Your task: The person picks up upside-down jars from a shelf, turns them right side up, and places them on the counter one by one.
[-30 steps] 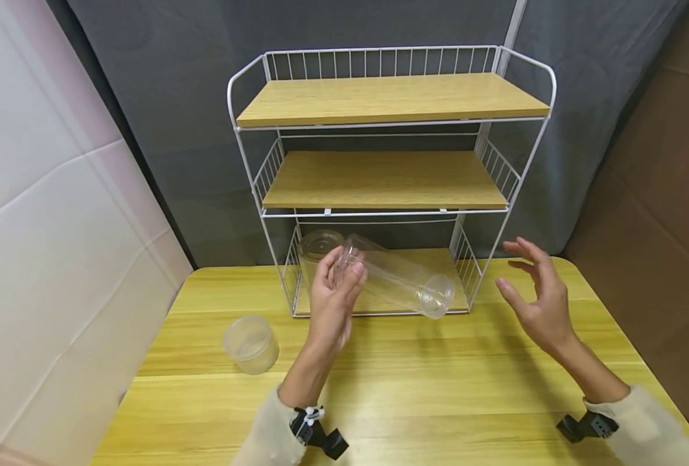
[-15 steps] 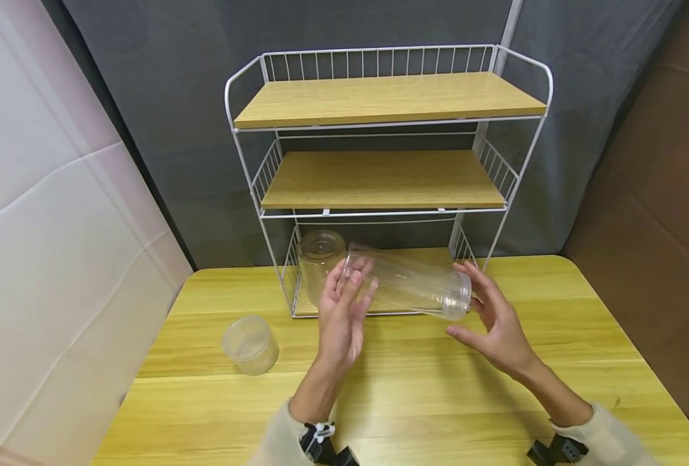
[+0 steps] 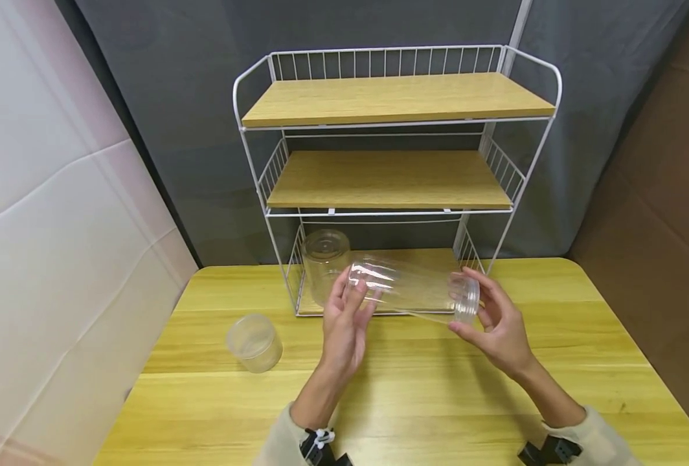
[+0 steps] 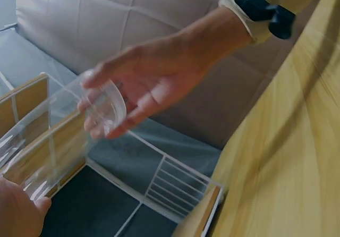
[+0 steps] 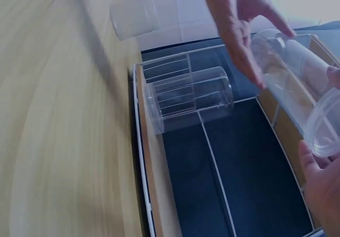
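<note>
A tall clear plastic jar lies nearly level in the air, in front of the rack's bottom shelf. My left hand holds its closed left end, thumb in front and fingers behind. At the other end, my right hand grips the ridged mouth between thumb and fingers. The left wrist view shows the right hand around the rim of the jar. In the right wrist view, the fingers of the left hand spread along the jar's far end.
A three-tier white wire rack with wooden boards stands at the back of the wooden table. Another clear jar stands at the left of its bottom shelf. A short clear container sits on the table to the left.
My right hand has come in from the right and taken hold of the jar's mouth. The jar has turned closer to level and shifted slightly right.
</note>
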Tool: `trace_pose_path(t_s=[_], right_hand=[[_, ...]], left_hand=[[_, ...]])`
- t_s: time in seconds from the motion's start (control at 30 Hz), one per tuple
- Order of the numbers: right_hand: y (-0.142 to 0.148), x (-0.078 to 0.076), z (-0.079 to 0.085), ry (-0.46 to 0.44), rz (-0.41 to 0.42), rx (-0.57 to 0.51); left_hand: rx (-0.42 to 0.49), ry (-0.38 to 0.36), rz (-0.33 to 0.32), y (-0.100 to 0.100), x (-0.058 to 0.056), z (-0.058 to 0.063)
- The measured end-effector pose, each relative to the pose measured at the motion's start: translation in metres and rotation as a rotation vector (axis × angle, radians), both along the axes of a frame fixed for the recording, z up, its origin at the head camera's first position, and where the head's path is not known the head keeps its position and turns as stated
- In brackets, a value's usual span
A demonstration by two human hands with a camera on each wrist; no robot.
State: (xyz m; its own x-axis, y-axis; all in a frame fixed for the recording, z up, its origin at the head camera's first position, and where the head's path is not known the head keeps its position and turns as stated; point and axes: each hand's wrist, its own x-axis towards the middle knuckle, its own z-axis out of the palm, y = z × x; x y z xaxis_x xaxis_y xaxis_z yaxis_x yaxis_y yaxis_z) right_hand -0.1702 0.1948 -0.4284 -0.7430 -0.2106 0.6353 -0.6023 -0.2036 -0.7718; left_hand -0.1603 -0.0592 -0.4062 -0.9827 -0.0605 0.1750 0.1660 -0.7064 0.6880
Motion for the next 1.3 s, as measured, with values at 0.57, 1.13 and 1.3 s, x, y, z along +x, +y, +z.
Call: trace_pose_path(t_s=[0.57,1.13,1.3], right_hand=[[0.026,0.000,0.020,0.102,-0.001,-0.060],[0.057,-0.012,0.033,0.181,-0.102,0.090],[0.062,-0.016,0.034,0.207,-0.112,0.170]], left_hand=[[-0.604,0.211,0.226,-0.035,0.001,-0.007],[-0.965,0.521,0.758,-0.120,-0.029,0.044],[-0.972,0.521,0.763,-0.136,-0.041,0.058]])
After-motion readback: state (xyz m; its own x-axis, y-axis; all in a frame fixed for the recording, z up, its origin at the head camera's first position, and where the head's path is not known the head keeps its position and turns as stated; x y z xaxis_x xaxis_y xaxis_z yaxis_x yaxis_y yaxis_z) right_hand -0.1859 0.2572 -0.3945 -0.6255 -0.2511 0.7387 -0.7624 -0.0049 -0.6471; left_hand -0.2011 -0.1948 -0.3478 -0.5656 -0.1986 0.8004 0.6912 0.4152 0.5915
